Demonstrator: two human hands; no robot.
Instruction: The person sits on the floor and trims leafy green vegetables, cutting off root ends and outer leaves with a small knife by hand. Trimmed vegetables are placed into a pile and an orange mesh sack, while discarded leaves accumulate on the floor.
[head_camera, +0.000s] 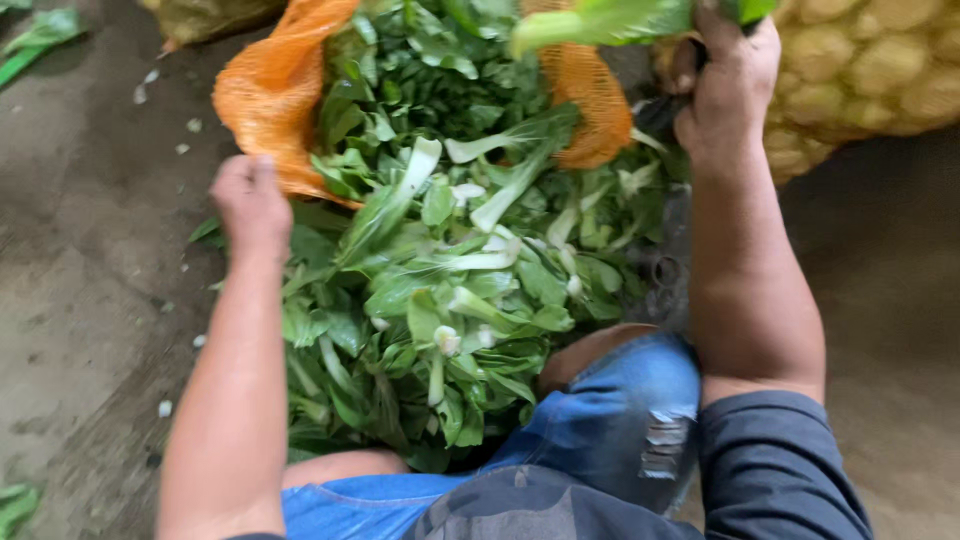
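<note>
A heap of leafy greens with pale stalks spills from an orange mesh sack onto the floor in front of my knees. My left hand is closed on the sack's lower edge at the left side of the heap. My right hand is raised at the top right, gripping a bunch of green stalks that reaches left across the sack's mouth. The fingers of both hands are mostly hidden behind what they grip.
A yellow mesh sack of round pale vegetables lies at the top right. My bent knee in torn blue jeans is at the bottom. Loose leaves and scraps lie on the grey concrete floor.
</note>
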